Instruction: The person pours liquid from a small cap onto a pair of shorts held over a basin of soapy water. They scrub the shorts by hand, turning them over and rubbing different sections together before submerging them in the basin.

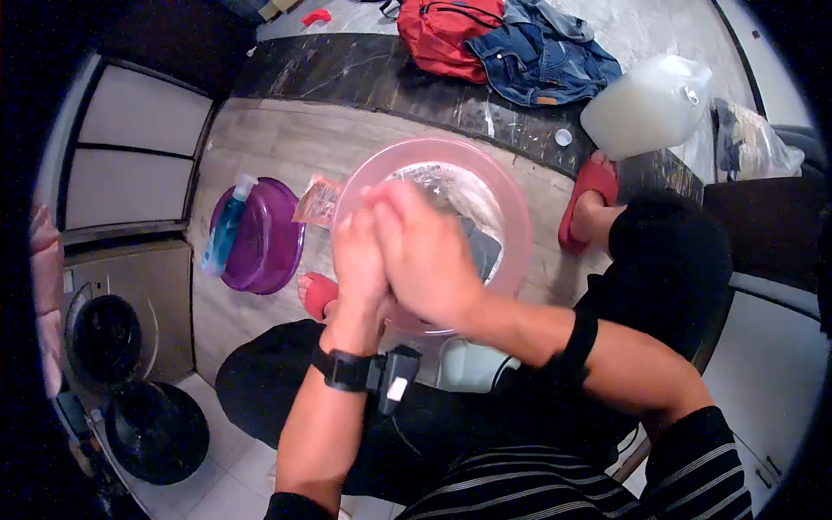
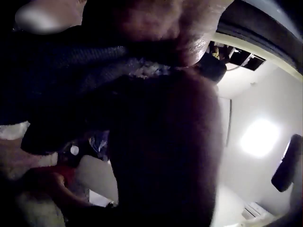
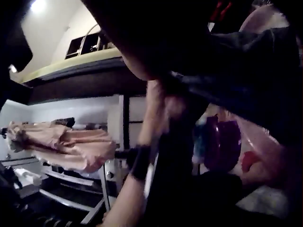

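Over the pink basin [image 1: 517, 204], the left hand [image 1: 359, 251] and right hand [image 1: 425, 247] are pressed together, fingers curled and blurred. Dark wet cloth [image 2: 75, 75] with bits of foam appears bunched between them in the left wrist view; it stretches away from the hands in the right wrist view as dark blue fabric [image 3: 246, 61]. Most of the cloth is hidden by the hands in the head view. Inside the basin are sudsy water and a grey-blue piece of cloth [image 1: 482, 250].
Left of the basin lie a purple tub [image 1: 273, 243], a blue bottle [image 1: 227, 230] and a packet [image 1: 318, 201]. On the dark ledge beyond are a red bag [image 1: 442, 39], denim [image 1: 546, 56], a white cap [image 1: 563, 137] and a cloudy jug [image 1: 646, 108].
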Demonstrator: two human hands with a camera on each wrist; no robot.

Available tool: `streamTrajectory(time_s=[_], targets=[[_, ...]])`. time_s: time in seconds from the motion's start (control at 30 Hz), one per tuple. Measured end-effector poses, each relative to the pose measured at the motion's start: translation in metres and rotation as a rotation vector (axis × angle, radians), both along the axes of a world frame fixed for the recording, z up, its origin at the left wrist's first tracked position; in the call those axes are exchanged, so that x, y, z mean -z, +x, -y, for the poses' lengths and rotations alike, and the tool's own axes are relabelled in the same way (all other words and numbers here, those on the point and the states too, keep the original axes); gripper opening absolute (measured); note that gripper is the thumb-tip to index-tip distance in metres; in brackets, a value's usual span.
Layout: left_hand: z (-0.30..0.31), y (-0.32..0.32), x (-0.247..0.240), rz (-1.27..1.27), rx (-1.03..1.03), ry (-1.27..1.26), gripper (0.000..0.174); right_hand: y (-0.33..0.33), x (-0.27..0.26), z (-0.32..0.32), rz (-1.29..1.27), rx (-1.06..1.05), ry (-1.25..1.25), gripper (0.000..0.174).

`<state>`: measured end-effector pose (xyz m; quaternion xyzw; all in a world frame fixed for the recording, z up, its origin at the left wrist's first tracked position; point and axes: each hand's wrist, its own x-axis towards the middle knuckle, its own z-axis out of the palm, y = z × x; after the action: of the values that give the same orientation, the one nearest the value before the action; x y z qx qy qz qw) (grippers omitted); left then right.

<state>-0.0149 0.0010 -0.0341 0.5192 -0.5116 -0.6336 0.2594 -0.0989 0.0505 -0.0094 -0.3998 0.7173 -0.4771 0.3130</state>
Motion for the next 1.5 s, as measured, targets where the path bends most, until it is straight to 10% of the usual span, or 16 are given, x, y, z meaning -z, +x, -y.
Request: streamTrajectory(time_s=[0.17, 0.33, 0.43, 0.57, 0.7, 0.8, 1.1, 1.23, 1.33, 1.4, 1.5], targets=[[-0.015, -0.014, -0.009, -0.128, -0.130, 0.125, 0.037, -0.034, 0.024, 0.022, 0.024, 0.172, -0.006, 0.020], [0.000, -0.001, 0.006, -0.337, -0.193, 0.410, 0.041, -0.004, 0.004, -0.004, -0.060, -0.093, -0.011, 0.021], [-0.013, -0.020, -0.017, -0.136, -0.169, 0.144, 0.039, -0.030, 0.026, 0.022, -0.073, 0.164, -0.014, 0.019], [-0.008, -0.017, -0.019, -0.192, -0.196, 0.223, 0.037, -0.003, -0.001, -0.012, -0.096, -0.202, 0.032, 0.020], [-0.009, -0.014, -0.012, -0.249, -0.194, 0.253, 0.038, -0.023, 0.023, 0.013, -0.076, 0.084, -0.027, 0.018], [-0.013, -0.016, -0.014, -0.256, -0.205, 0.278, 0.037, -0.004, -0.002, -0.010, -0.127, -0.180, -0.047, 0.019], [-0.013, -0.016, -0.013, -0.323, -0.198, 0.380, 0.028, -0.025, 0.021, 0.004, -0.149, -0.083, -0.032, 0.022], [-0.007, -0.011, -0.007, 0.001, 0.058, -0.060, 0.031, -0.020, 0.010, 0.002, -0.137, -0.056, -0.009, 0.022], [0.018, 0.007, 0.007, -0.693, 0.145, 0.484, 0.038, -0.007, 0.013, -0.011, -0.219, -0.180, -0.158, 0.022], [-0.014, -0.020, -0.014, -0.304, -0.240, 0.347, 0.039, -0.031, 0.027, 0.003, -0.260, -0.105, -0.002, 0.022], [-0.007, -0.011, -0.019, -0.343, -0.080, 0.349, 0.037, -0.053, 0.048, 0.018, -0.079, 0.043, -0.010, 0.029]])
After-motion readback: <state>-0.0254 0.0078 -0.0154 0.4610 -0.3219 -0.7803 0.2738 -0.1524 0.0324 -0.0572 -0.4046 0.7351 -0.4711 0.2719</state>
